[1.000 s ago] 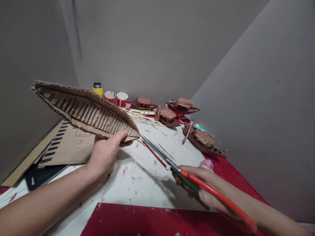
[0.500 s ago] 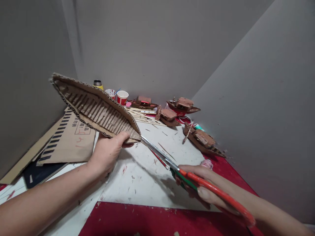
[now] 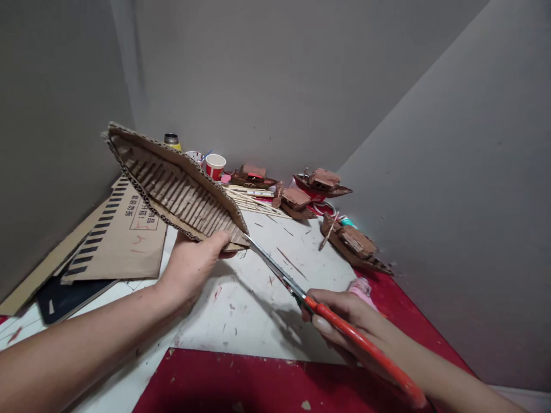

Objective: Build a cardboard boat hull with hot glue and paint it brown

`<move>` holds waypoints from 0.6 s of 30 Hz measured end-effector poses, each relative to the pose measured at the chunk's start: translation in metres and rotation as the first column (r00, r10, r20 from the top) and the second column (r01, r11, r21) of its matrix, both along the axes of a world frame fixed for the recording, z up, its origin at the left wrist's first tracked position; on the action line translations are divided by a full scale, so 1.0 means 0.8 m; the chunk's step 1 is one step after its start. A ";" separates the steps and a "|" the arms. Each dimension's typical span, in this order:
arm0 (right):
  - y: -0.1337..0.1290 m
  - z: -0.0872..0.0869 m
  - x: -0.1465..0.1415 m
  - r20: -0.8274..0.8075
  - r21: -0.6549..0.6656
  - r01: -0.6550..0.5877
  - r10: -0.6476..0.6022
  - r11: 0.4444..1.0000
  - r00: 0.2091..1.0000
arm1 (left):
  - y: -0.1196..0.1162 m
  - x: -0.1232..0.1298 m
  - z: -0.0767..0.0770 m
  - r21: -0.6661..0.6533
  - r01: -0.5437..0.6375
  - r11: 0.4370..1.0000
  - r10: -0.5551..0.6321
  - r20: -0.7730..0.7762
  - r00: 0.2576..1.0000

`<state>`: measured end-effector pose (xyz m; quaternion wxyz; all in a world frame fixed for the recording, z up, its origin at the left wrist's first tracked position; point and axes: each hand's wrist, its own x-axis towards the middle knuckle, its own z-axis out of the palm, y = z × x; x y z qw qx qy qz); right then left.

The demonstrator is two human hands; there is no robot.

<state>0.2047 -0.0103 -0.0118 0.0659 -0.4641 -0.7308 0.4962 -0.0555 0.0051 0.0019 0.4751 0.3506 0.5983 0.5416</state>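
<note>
A boat-shaped cardboard hull (image 3: 181, 192) with a ribbed inner floor is raised above the table, tilted, its far end up at the left. My left hand (image 3: 198, 258) grips its near end, thumb on the ribbed floor and fingers underneath. In my right hand (image 3: 344, 318) are scissors (image 3: 361, 344) with red-orange handles. Their blades look closed together, and the tips meet the hull's near right corner, just beside my left thumb.
Several brown model boats (image 3: 355, 244) stand at the back and right. Thin wooden sticks (image 3: 258, 202), paper cups (image 3: 215, 166) and a yellow bottle (image 3: 172, 141) are behind the hull. Flat cardboard (image 3: 124, 241) lies left on white paper (image 3: 215, 330) over a red surface (image 3: 241, 381).
The hull's far end has shifted right. The scissor handles have moved left and the blades have closed together, with the tips still at the hull's corner.
</note>
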 end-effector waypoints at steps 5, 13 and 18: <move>-0.002 -0.005 -0.001 0.002 0.082 -0.020 0.020 0.996 1.000 | 0.002 0.001 -0.005 0.013 -0.019 1.000 0.019 -0.014 1.000; -0.008 -0.015 0.005 -0.089 0.013 0.048 -0.046 0.999 0.995 | 0.002 -0.001 -0.011 0.037 -0.017 0.999 0.017 -0.002 1.000; -0.010 -0.024 0.007 -0.099 0.066 0.032 -0.026 0.997 0.995 | 0.001 0.002 -0.005 -0.020 -0.009 1.000 0.009 -0.002 1.000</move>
